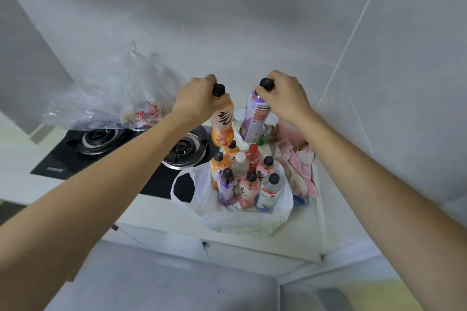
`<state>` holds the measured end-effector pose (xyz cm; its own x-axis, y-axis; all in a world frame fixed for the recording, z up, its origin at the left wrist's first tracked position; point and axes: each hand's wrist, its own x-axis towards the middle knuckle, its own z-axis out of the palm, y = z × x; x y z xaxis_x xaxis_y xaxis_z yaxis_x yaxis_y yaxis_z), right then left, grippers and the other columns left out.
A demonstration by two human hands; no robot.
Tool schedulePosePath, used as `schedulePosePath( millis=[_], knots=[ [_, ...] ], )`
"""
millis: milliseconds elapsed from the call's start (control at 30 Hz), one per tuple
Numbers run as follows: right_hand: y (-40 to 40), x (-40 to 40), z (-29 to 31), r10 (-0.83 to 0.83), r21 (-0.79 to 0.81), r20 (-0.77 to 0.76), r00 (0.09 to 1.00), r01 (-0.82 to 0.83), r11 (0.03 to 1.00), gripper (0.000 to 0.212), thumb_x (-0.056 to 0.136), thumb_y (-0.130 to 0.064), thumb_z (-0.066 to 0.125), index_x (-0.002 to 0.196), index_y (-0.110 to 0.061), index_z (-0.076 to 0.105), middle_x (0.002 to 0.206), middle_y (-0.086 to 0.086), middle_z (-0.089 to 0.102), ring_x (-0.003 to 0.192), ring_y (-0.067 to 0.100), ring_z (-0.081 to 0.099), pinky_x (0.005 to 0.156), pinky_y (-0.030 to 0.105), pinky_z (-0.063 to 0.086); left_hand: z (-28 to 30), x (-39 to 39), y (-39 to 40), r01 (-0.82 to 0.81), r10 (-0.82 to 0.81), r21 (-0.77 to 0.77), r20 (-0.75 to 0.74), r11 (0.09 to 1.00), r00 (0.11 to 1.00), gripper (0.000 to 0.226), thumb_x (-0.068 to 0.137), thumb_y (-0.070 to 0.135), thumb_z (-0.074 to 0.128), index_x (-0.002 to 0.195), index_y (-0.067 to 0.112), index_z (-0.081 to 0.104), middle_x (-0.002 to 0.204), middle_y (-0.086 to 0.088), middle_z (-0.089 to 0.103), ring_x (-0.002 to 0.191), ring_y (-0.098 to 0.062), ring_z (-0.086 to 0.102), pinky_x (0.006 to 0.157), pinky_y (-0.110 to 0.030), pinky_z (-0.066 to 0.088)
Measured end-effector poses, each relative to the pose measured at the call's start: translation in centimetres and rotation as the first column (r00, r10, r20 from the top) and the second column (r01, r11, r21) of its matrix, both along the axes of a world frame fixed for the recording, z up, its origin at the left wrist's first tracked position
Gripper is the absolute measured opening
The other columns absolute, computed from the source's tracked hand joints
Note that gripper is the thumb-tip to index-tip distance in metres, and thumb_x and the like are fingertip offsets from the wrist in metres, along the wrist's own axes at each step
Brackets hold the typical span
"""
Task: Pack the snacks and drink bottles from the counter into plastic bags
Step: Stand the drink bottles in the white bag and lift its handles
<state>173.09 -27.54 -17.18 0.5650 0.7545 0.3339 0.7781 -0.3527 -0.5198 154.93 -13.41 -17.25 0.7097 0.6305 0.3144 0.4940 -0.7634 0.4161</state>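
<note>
My left hand (199, 98) grips an orange drink bottle (222, 125) by its neck, just under the black cap, and holds it in the air. My right hand (283, 94) grips a purple drink bottle (255, 118) the same way by its black-capped top. Both bottles hang above an open white plastic bag (202, 199) on the counter. Several capped bottles stand upright inside the bag, among them a purple one (226, 185), a pink one (249, 189) and a clear one (270, 192).
A black two-burner gas stove (101, 141) lies left of the bag. A clear plastic bag with red print (141, 108) slumps behind the stove against the tiled wall. Pink snack packets (299, 164) lie right of the bag, in the counter's corner.
</note>
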Motion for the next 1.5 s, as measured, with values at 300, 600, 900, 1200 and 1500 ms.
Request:
schedulePosePath(
  millis=[300, 600, 900, 1200, 1500],
  knots=[
    [-8.2, -7.4, -0.8, -0.127, -0.036, -0.035, 0.991, 0.125, 0.991, 0.028, 0.084, -0.048, 0.062, 0.089, -0.020, 0.067, 0.083, -0.003, 0.070, 0.078, 0.023, 0.066, 0.071, 0.041, 0.056, -1.4, -7.4, -4.7, 0.138, -0.138, -0.014, -0.017, 0.990, 0.990, 0.037, 0.088, 0.043, 0.066, 0.086, 0.007, 0.057, 0.077, -0.011, 0.065, 0.068, -0.031, 0.061, 0.055, -0.042, 0.050],
    [-12.6, -11.4, -6.8, -0.177, -0.073, -0.134, 0.975, 0.168, 0.983, 0.022, 0.091, -0.037, 0.071, 0.083, -0.017, 0.065, 0.073, -0.007, 0.066, 0.070, 0.017, 0.062, 0.071, 0.041, 0.056, -7.9, -9.5, -8.0, 0.172, -0.181, -0.081, -0.118, 0.982, 0.976, 0.039, 0.091, 0.047, 0.064, 0.086, 0.010, 0.051, 0.074, -0.009, 0.060, 0.067, -0.033, 0.058, 0.050, -0.034, 0.032],
    [-12.3, -10.9, -11.4, -0.166, -0.126, -0.125, 0.978, 0.151, 0.981, 0.027, 0.093, -0.038, 0.070, 0.092, -0.013, 0.060, 0.080, 0.001, 0.066, 0.076, 0.024, 0.062, 0.064, 0.038, 0.049, -12.8, -7.7, -9.1, 0.179, -0.200, -0.122, -0.192, 0.976, 0.961, 0.033, 0.093, 0.041, 0.063, 0.095, 0.012, 0.048, 0.079, -0.008, 0.062, 0.069, -0.030, 0.061, 0.057, -0.041, 0.051],
    [-11.9, -11.1, -17.3, -0.137, -0.294, -0.116, 0.984, 0.098, 0.951, 0.029, 0.095, -0.041, 0.069, 0.101, -0.013, 0.061, 0.099, 0.007, 0.070, 0.106, 0.031, 0.062, 0.076, 0.038, 0.049, -18.0, -5.6, -10.5, 0.173, -0.260, -0.305, -0.275, 0.937, 0.926, 0.027, 0.093, 0.031, 0.062, 0.094, 0.011, 0.044, 0.087, -0.012, 0.063, 0.073, -0.030, 0.066, 0.058, -0.042, 0.052],
    [-12.4, -11.3, -20.5, -0.097, -0.361, -0.142, 0.985, 0.039, 0.932, 0.023, 0.093, -0.029, 0.069, 0.095, -0.012, 0.054, 0.074, 0.004, 0.061, 0.075, 0.032, 0.064, 0.058, 0.039, 0.046, -21.3, -4.3, -11.0, 0.141, -0.243, -0.308, -0.322, 0.941, 0.915, 0.026, 0.093, 0.032, 0.063, 0.095, 0.014, 0.044, 0.089, -0.009, 0.056, 0.084, -0.032, 0.058, 0.064, -0.037, 0.039]
  ],
)
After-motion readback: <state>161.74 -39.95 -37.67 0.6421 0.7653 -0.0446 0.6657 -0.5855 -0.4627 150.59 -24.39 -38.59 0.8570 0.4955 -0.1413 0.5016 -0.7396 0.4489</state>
